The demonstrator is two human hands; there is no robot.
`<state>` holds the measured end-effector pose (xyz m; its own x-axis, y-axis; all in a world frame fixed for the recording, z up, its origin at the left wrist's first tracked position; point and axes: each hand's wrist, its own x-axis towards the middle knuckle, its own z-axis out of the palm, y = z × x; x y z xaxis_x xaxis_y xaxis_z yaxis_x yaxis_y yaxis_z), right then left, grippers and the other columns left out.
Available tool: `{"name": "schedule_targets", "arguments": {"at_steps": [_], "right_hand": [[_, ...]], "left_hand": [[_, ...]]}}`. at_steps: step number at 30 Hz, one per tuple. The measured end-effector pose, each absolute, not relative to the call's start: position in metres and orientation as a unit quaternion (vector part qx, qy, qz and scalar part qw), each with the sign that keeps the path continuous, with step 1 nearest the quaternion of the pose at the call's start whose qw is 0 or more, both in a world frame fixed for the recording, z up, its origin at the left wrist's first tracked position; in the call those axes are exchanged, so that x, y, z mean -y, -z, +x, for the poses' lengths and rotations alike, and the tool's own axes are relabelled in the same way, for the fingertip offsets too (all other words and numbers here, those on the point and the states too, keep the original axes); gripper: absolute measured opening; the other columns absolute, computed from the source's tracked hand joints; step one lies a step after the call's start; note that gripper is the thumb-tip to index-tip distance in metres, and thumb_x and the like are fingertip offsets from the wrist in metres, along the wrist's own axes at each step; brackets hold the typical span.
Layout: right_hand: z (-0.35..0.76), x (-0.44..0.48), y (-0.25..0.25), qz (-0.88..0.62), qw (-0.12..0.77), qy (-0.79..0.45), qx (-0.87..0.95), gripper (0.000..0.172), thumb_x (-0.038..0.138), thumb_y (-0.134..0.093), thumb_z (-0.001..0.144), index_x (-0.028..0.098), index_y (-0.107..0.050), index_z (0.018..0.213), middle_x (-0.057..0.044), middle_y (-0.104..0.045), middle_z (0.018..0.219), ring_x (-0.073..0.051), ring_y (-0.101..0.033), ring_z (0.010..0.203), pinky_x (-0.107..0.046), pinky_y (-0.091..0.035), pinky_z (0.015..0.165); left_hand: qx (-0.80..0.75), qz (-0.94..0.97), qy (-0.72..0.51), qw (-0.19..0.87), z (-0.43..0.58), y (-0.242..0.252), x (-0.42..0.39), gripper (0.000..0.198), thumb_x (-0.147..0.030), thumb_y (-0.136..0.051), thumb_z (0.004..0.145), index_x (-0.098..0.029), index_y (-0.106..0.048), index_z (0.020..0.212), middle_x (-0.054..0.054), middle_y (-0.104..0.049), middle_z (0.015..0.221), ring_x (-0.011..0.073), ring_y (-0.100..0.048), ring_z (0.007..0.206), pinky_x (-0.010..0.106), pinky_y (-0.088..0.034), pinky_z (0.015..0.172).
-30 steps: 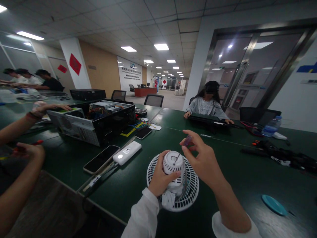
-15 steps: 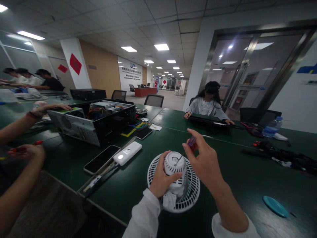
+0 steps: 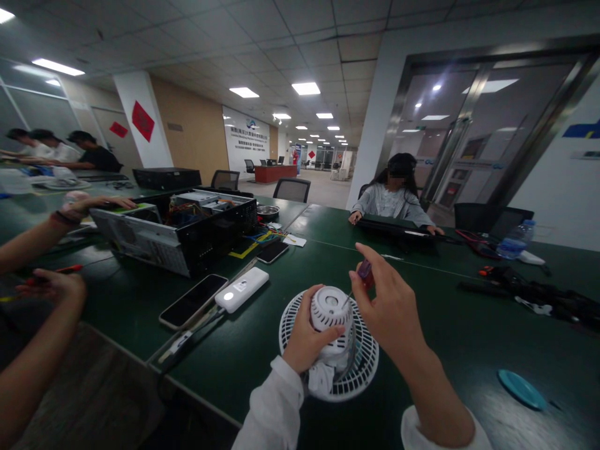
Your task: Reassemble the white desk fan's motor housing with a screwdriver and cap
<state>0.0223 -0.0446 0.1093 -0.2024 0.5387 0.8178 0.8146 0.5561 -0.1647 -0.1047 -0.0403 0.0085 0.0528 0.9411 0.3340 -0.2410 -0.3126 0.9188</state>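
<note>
Left hand: (image 3: pixel 309 342) fingers spread and curled around the fan's motor housing, pressing it steady.
Right hand: (image 3: pixel 389 312) raised beside the housing, thumb and fingertips pinching a small screwdriver (image 3: pixel 364 270).
Screwdriver: purple handle, thin shaft angled down; tip at the housing's top, contact cannot be told.
Fan: white motor housing (image 3: pixel 330 315) upright on a round white grille (image 3: pixel 360 369), lying flat on the table, between the hands.
Table: dark green (image 3: pixel 450 356).
Beside fan: white power bank (image 3: pixel 242 289), black phone (image 3: pixel 192 301); blue disc (image 3: pixel 521 389) off right.
Left edge: co-worker's hand (image 3: pixel 51 286) holding a red-handled tool (image 3: pixel 69 269).
Mid-table: open computer case (image 3: pixel 210 228), another phone (image 3: pixel 272 252).
Far: seated person (image 3: pixel 391 203) across the table, water bottle (image 3: pixel 515 242).
</note>
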Motion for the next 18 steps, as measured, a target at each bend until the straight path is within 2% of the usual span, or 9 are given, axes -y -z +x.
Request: {"name": "schedule_targets", "arguments": {"at_steps": [5, 8, 10, 15, 18], "right_hand": [[0.039, 0.025, -0.108, -0.523, 0.430, 0.141, 0.722, 0.042, 0.030, -0.040, 0.088, 0.014, -0.043, 0.126, -0.013, -0.065, 0.096, -0.025, -0.062, 0.081, -0.036, -0.047, 0.070], [0.061, 0.001, -0.103, -0.654, 0.323, 0.079, 0.680, 0.050, 0.033, -0.038, 0.088, 0.013, -0.031, 0.133, -0.011, -0.066, 0.090, -0.026, -0.064, 0.077, -0.035, -0.046, 0.067], [0.079, -0.015, -0.097, -0.721, 0.235, 0.029, 0.651, 0.051, 0.032, -0.035, 0.089, 0.012, -0.026, 0.136, -0.011, -0.066, 0.093, -0.026, -0.064, 0.082, -0.033, -0.045, 0.070], [0.115, -0.043, -0.063, -0.756, 0.140, -0.031, 0.639, 0.045, 0.026, -0.041, 0.086, 0.017, -0.042, 0.130, -0.015, -0.065, 0.102, -0.027, -0.063, 0.090, -0.035, -0.046, 0.073], [0.125, -0.053, -0.038, -0.765, 0.104, -0.063, 0.633, 0.049, 0.025, -0.048, 0.083, 0.021, -0.042, 0.132, -0.014, -0.064, 0.109, -0.028, -0.062, 0.095, -0.036, -0.047, 0.076]], "left_hand": [[-0.332, 0.549, -0.598, 0.481, -0.105, -0.008, 0.040, 0.065, -0.019, -0.073, 0.062, -0.023, -0.041, 0.119, 0.004, -0.052, 0.119, 0.0239, -0.049, 0.114, 0.036, -0.036, 0.100], [-0.344, 0.554, -0.592, 0.473, -0.106, -0.008, 0.040, 0.066, -0.020, -0.073, 0.062, -0.022, -0.040, 0.119, 0.005, -0.052, 0.120, 0.0247, -0.049, 0.114, 0.038, -0.036, 0.100], [-0.354, 0.558, -0.589, 0.464, -0.107, -0.008, 0.041, 0.066, -0.022, -0.072, 0.062, -0.022, -0.040, 0.120, 0.006, -0.051, 0.121, 0.0253, -0.048, 0.115, 0.039, -0.036, 0.101], [-0.365, 0.562, -0.580, 0.463, -0.107, -0.007, 0.042, 0.068, -0.026, -0.072, 0.063, -0.022, -0.038, 0.122, 0.007, -0.049, 0.123, 0.0258, -0.047, 0.116, 0.038, -0.035, 0.101], [-0.361, 0.561, -0.581, 0.467, -0.106, -0.006, 0.042, 0.069, -0.026, -0.072, 0.064, -0.022, -0.037, 0.123, 0.007, -0.048, 0.124, 0.0252, -0.047, 0.117, 0.037, -0.035, 0.101]]}}
